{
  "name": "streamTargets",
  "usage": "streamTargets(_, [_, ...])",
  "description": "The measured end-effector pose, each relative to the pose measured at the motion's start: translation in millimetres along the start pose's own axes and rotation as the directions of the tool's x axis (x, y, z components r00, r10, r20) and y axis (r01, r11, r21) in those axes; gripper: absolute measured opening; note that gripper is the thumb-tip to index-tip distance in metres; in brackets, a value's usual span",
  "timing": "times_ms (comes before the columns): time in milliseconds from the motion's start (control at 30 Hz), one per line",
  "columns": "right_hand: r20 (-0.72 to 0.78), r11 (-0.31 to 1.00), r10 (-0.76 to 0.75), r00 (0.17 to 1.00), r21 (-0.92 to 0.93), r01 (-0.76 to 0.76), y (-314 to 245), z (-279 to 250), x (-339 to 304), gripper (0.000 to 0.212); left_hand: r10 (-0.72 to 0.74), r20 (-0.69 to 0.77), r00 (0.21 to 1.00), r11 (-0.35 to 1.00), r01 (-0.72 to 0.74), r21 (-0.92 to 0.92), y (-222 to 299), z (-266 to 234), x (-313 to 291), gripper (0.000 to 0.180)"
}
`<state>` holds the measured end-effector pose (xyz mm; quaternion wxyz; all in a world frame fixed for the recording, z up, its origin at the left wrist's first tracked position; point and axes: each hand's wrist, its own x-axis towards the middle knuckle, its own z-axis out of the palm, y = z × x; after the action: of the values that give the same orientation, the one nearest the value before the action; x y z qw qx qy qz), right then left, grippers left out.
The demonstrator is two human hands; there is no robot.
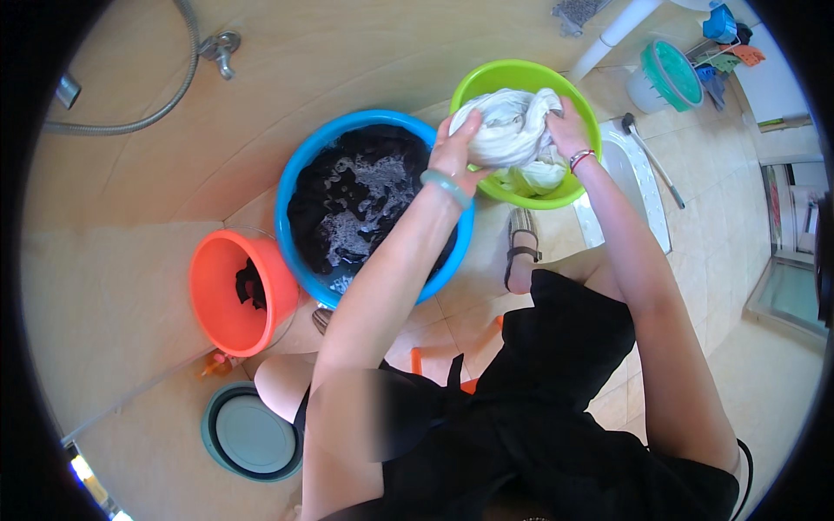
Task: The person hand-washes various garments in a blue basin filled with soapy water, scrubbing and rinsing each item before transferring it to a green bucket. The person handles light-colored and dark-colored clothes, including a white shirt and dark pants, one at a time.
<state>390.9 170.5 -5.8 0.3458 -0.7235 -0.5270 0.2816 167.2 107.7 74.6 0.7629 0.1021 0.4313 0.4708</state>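
Observation:
A bundle of white cloth point(508, 122) is gripped between my two hands above a lime green basin point(584, 100). My left hand point(458, 146), with a pale bangle at its wrist, clasps the bundle's left side. On its right side, my right hand point(569, 130) has its fingers closed on the fabric. More pale cloth point(537, 176) lies lower in the green basin, partly covered by the bundle. To the left stands a blue basin point(290, 165) holding dark cloth point(382, 148) in sudsy water; my left forearm passes over its right part.
An orange-red bucket point(213, 295) with a dark cloth inside stands left of the blue basin, above a grey-green basin point(208, 443). A squat toilet point(618, 178) with a long-handled brush point(660, 169) lies right. A white bucket point(647, 82) is at the far right, a tap point(224, 54) on the wall.

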Motion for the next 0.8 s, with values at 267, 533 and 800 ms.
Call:
streamTargets(267, [0.198, 0.813, 0.287, 0.937, -0.567, -0.13, 71, -6, -8, 0.052, 0.25, -0.053, 0.967, 0.965, -0.253, -0.065, -70, 8, 53, 0.066])
streamTargets(533, [0.205, 0.727, -0.465, 0.861, -0.466, 0.503, -36, 1, -52, 0.023, 0.352, -0.181, 0.919, 0.914, -0.295, 0.277, -55, -131, 12, 0.028])
streamTargets(800, [0.921, 0.762, -0.109, 0.375, -0.165, 0.626, -26, 177, -177, 0.011, 0.271, -0.285, 0.92, 0.223, 0.228, 0.948, -72, -309, -50, 0.019])
